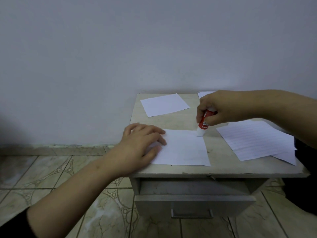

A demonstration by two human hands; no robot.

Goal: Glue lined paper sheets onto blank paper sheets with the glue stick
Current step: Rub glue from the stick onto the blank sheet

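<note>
On the tabletop, near edge: a blank sheet (183, 148) lies flat, its lower edge almost parallel to the tabletop's (221, 167) front edge and just back from it.

Left hand (142, 145): palm down, fingers straight and spread, pressing the sheet's left side to pin it; it holds nothing.

Right hand (221, 109): fingers and thumb curled round the red barrel of the glue stick (203, 123), gripping it from above.

Glue stick, place: over the sheet's far right corner, about mid-depth of the tabletop, its white lower end touching the paper at or just inside that corner.

Glue stick, direction: long axis close to upright, tilted so the top leans toward the tabletop's right edge and the glue end points down and slightly left onto the sheet.

Lined sheets (255, 140): a loose stack by the tabletop's right edge, near the glue stick but apart from the pinned sheet; the right forearm crosses above them.

Other paper: one more blank sheet (164, 104) toward the far left corner, lying askew; another sliver of paper (204, 93) shows at the far edge behind the right hand.

Progress, as I judge it: gluing of this sheet looks barely started, since the stick sits at one corner and no glue trace is visible on the paper, though a clear film would be hard to see.

Left to do: spread glue over the sheet, lay a lined sheet on it and press it down, then repeat for the remaining pairs. No finished pair can be picked out with certainty.
</note>
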